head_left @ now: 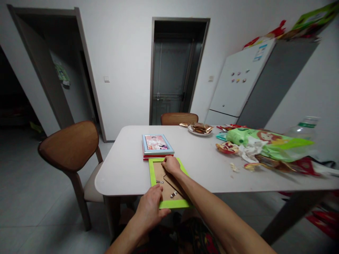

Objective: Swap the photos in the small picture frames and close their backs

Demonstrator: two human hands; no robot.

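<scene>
Reaching over the green frame (173,204), the right hand (172,165) bends down at its far end, fingers close together; I cannot tell if they pinch anything. The left hand (150,203) holds its near left corner, thumb apart from fingers. The right arm hides some of it. More frames (156,144) sit just beyond; a green bag (275,143) lies far right.

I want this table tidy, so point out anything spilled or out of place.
Pale scraps lie loose on the tabletop near a broken-open fruit and crumpled white tissue, so they look spilled. The green-rimmed frame overhangs the tabletop's near edge rather than lying fully on it.
</scene>
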